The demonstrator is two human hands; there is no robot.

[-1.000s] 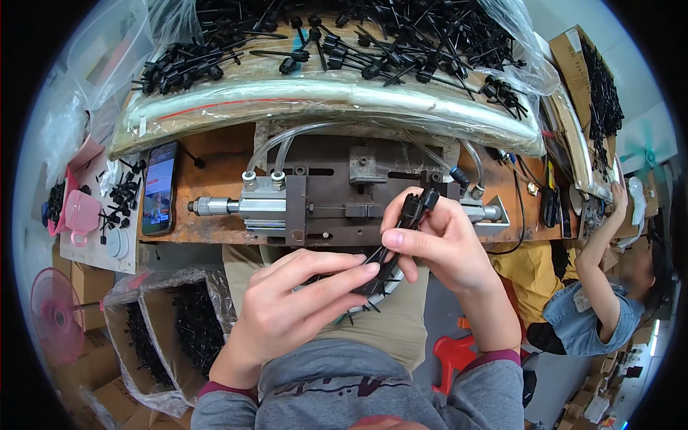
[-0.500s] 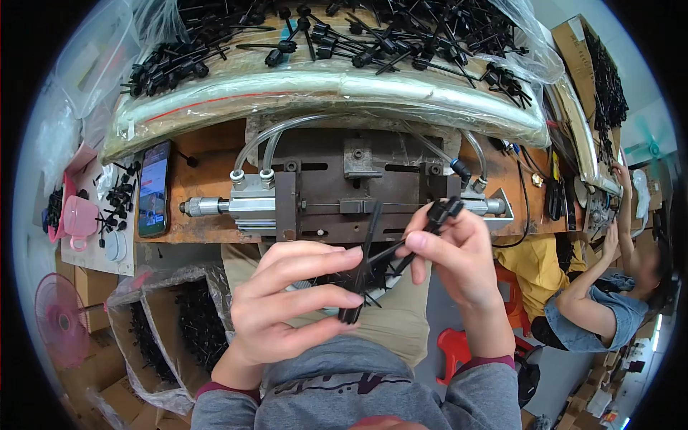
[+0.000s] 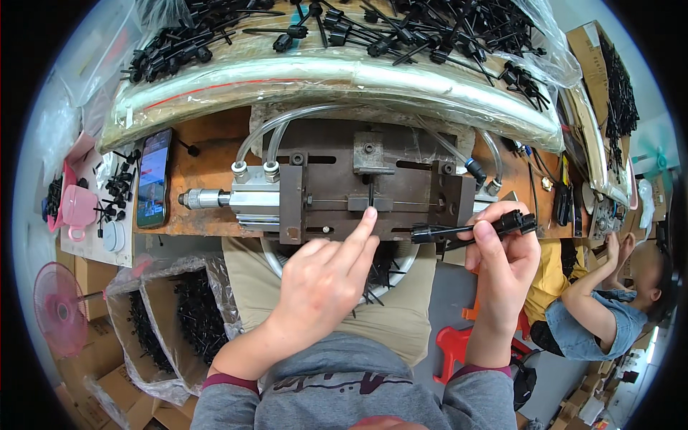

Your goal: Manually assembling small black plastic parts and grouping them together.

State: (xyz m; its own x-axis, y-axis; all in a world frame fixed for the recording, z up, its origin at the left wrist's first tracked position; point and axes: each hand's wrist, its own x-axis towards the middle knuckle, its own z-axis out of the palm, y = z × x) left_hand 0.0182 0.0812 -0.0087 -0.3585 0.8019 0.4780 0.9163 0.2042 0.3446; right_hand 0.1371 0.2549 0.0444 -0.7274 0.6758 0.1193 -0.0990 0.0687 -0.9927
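My left hand [image 3: 326,279] reaches up to the metal fixture, its index finger stretched out. That fingertip touches the near end of a thin black rod [image 3: 371,190], which lies across the small block in the middle of the fixture [image 3: 337,147]. The left thumb is not clearly visible. To the right, my right hand [image 3: 502,254] pinches a bunch of black plastic stemmed parts [image 3: 512,223] between thumb and fingers. One thick stem points left toward the fixture; the ribbed heads stick out at the right. Behind my left hand, a white-rimmed bowl [image 3: 407,276] on my lap contains more black parts.
Heaped black parts [image 3: 380,43] lie on the plastic-wrapped tray beyond the fixture. A phone [image 3: 153,179] and pink cup [image 3: 77,208] are at left, above a bagged box of parts [image 3: 161,322]. Air hoses [image 3: 251,140] loop over the fixture. Another person [image 3: 595,308] works at right.
My left hand has moved up from over my lap to the fixture, where a black rod now lies under its fingertip. My right hand has shifted right with the black parts.
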